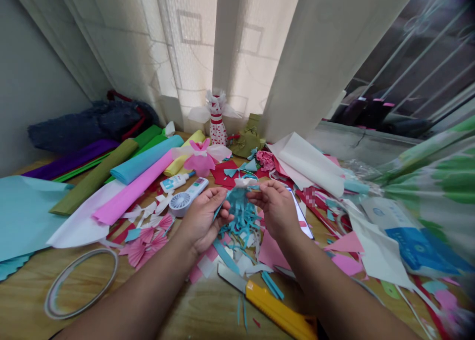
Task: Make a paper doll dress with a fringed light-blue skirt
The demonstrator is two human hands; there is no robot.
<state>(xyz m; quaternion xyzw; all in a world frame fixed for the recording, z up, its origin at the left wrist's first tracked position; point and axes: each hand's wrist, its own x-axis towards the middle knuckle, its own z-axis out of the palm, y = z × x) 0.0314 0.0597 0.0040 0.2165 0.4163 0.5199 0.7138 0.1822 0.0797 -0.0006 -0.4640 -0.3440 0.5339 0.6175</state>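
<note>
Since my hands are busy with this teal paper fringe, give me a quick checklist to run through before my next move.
1. Grip: left hand and right hand both hold the teal paper fringe. Ok.
2. White paper top of the fringe: in view above the fingers, not torn. Ok.
3. Yellow utility knife: lies on the wooden table below the hands, blade exposed. Not ok.
4. Teal offcuts: lie loose beside the knife. Not ok.
5. White bottle: blue cap looks on, but whether it is sealed is too small to see. Cannot tell.
</note>
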